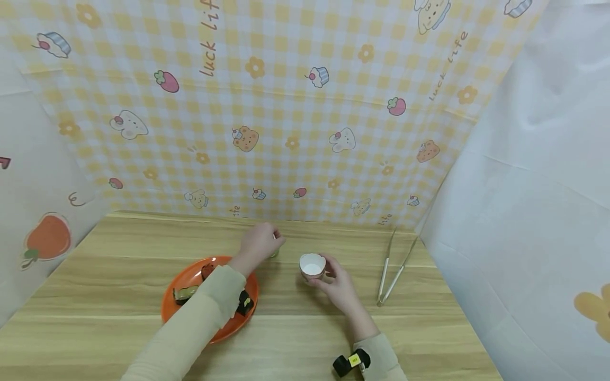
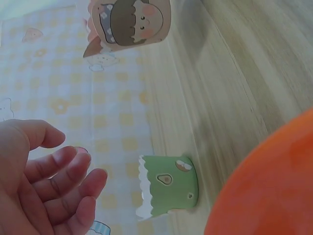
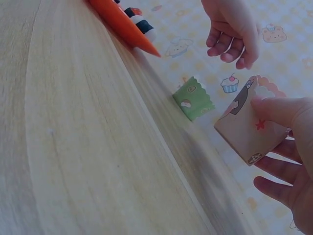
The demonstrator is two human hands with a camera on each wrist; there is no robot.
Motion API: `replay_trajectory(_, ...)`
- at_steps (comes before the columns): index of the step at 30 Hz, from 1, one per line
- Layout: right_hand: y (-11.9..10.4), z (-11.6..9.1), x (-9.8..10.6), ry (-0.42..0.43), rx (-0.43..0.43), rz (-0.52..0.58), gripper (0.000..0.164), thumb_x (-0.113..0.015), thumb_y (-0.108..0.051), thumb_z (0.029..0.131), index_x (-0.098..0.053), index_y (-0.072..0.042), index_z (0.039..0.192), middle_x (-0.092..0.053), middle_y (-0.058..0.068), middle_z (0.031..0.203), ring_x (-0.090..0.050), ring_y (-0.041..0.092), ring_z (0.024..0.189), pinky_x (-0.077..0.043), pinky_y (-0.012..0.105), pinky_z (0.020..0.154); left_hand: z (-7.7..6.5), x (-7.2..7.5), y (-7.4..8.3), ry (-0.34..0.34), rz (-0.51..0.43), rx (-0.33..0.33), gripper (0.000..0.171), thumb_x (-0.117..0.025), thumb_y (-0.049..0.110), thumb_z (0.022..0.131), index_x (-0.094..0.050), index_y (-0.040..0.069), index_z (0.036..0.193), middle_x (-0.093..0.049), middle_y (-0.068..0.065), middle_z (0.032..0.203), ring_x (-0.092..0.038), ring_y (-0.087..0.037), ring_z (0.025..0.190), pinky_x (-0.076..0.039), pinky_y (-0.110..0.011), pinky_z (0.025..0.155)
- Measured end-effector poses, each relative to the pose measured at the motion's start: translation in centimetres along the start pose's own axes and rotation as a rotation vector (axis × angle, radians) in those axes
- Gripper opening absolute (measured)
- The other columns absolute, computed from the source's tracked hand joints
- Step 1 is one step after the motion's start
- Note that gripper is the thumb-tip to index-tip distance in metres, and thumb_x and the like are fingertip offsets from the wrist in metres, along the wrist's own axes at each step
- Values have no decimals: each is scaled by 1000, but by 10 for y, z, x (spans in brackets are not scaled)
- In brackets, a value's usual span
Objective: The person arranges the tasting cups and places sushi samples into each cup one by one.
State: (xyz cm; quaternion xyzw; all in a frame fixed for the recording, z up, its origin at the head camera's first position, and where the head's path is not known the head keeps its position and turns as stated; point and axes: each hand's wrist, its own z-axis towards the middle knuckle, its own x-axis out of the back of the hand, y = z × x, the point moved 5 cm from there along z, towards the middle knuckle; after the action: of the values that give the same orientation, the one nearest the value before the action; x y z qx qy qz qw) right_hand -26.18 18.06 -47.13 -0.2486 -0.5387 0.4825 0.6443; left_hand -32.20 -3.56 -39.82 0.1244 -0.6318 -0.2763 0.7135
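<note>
In the head view my right hand (image 1: 339,288) holds a pinkish-brown paper baking cup (image 1: 312,264) above the table, its white inside facing up. The right wrist view shows the thumb on one side of this scalloped cup (image 3: 249,129) and fingers beneath and behind. My left hand (image 1: 259,243) is raised with loosely bent fingers and nothing between them. Near it, partly hidden by that hand, stands a green paper cup (image 1: 275,254). The left wrist view shows this green cup (image 2: 173,183) upright on the wood, with avocado prints, apart from the fingers (image 2: 93,183).
An orange plate (image 1: 229,329) lies under my left forearm, which covers part of it. Several sushi-like pieces sit there, including a black-wrapped one (image 1: 245,303) and a greenish-topped one (image 1: 186,294). Metal tongs (image 1: 383,280) lie spread at the right. A checked cloth (image 1: 286,116) hangs behind.
</note>
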Motion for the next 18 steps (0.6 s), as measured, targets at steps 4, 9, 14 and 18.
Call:
replay_trajectory(4,1,0,0,-2,-11,-5,69,-81,-20,77,-49,-7,136,-61,10,121,-56,26,110,-45,47,94,-1,-1,6,-13,-4,-19,15,-62,23,86,-68,14,76,-56,3,64,-49,-15,54,-40,-28,44)
replay_trajectory(9,1,-1,0,-1,-15,0,69,-80,-21,77,-48,-7,137,-61,11,122,-56,26,111,-45,48,94,-3,-3,13,-34,-20,-24,14,-62,21,85,-68,13,76,-57,2,64,-50,-15,54,-41,-28,45)
replay_trajectory(14,0,-1,1,3,-17,8,71,-81,-22,77,-47,-6,138,-61,11,121,-56,26,111,-44,49,94,-6,-8,19,-51,-10,-56,13,-63,24,84,-70,14,79,-59,4,67,-50,-13,54,-42,-27,45)
replay_trajectory(18,-1,-1,2,6,-16,4,71,-81,-22,77,-48,-5,137,-62,11,120,-57,26,110,-45,49,93,-9,-12,25,-55,-2,-94,15,-64,27,86,-71,15,84,-60,6,72,-50,-11,56,-42,-26,48)
